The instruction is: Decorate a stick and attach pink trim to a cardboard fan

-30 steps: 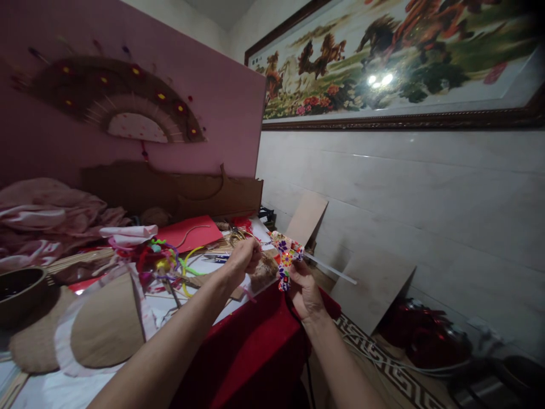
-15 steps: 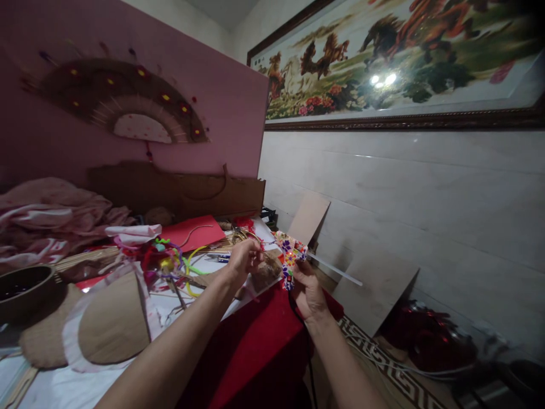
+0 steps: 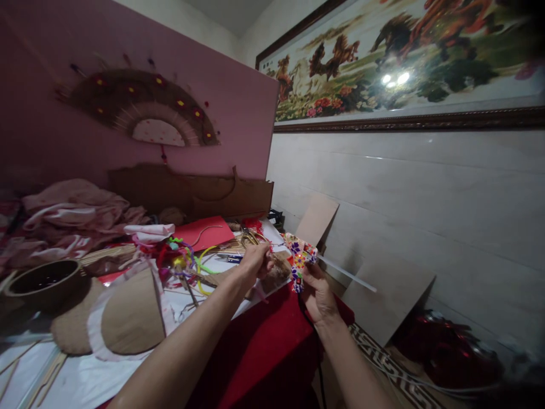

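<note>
"What is the right hand (image 3: 319, 298) doing?"

"It is gripping a glue gun (image 3: 300, 259), and its thumb and fingers are wrapping round the handle. Purple, red and orange flowers are covering the gun all over. A long, straight, cloudy white stick (image 3: 351, 276) is poking out to the right, and a thin black cord (image 3: 321, 376) is hanging down."

"Where is the gun being held?"

"Up in the air, by the right side of the white table (image 3: 172, 297), with a soft-looking red cloth (image 3: 259, 346) lying nearer to us."

"And the left hand (image 3: 258, 262)?"

"It is making a loose fist, just left of the gun and apart from it. I can't tell if it is pinching something small. A lumpy brown bundle (image 3: 277, 271) is sitting right beside it."

"What else is lying about?"

"On the near left, a flat brown half circle (image 3: 134, 315) is resting next to a round dark bowl (image 3: 51, 296). Farther back, smooth red paper (image 3: 206, 230) is lying near a bendy, fuzzy yellow strip (image 3: 202, 275). On the far left, soft pink cloth (image 3: 80, 207) is bunching up in wrinkles."
</note>
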